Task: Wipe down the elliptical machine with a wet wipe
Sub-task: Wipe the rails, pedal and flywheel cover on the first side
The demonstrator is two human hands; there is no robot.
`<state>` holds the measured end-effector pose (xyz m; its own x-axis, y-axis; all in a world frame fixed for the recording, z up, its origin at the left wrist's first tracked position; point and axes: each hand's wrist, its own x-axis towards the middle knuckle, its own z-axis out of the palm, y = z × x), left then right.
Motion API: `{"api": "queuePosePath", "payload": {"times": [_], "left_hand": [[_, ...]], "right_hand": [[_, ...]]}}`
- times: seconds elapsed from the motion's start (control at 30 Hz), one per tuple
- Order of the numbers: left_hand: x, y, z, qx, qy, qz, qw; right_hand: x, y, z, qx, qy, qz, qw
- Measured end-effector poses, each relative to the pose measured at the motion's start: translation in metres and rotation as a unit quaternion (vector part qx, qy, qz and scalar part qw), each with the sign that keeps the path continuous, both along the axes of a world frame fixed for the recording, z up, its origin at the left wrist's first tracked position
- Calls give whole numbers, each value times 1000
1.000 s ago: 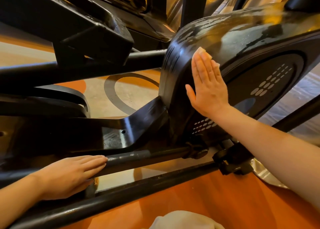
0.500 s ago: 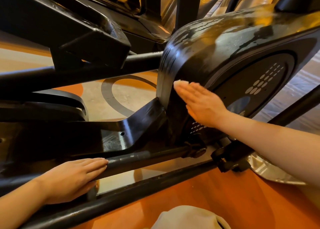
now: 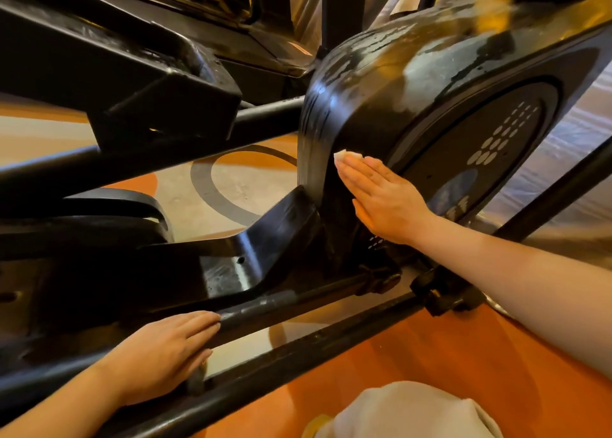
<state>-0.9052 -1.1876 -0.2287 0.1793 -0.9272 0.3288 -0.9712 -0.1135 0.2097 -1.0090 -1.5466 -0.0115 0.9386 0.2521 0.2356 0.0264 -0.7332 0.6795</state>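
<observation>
The right hand (image 3: 385, 199) lies flat against the side of the black housing (image 3: 414, 83) of the elliptical, fingers straight and pressed together, pointing up and to the left. The wipe (image 3: 346, 155) sits under those fingers; only a small white edge shows past the fingertips, touching the housing near its curved rear edge. Above the hand, the housing surface carries wet streaks and a glossy sheen. To the right of the hand is a round side panel (image 3: 480, 159) with a pattern of pale oval dots.

The left hand (image 3: 165, 351) rests palm down on a lower rail (image 3: 284, 305) of the frame, fingers straight and close together, holding nothing. A second rail (image 3: 298, 348) runs parallel just below it. Between the two hands, a black pedal arm (image 3: 258, 239) rises toward the housing.

Beyond the frame, the floor (image 3: 238, 179) is tan with orange areas and a grey ring. Nearest the camera, below both hands, a pale fabric shape (image 3: 407, 411) lies over the orange floor; what it is cannot be told.
</observation>
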Motion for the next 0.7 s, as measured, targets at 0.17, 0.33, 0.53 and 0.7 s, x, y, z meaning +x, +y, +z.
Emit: {"api": "queuePosePath", "payload": {"times": [0.17,0.33,0.53,0.7], "left_hand": [[-3,-11,10,-31,4,45,999],[1,-33,20,-28,-16,121,992],[14,-54,-21,25,6,172,985],[10,-55,-30,13,55,135,989]], "right_hand": [[5,2,12,-10,-27,64,998],[17,4,29,-65,-21,90,994],[35,-7,24,-143,58,54,987],[69,4,-4,-271,77,-27,959]]}}
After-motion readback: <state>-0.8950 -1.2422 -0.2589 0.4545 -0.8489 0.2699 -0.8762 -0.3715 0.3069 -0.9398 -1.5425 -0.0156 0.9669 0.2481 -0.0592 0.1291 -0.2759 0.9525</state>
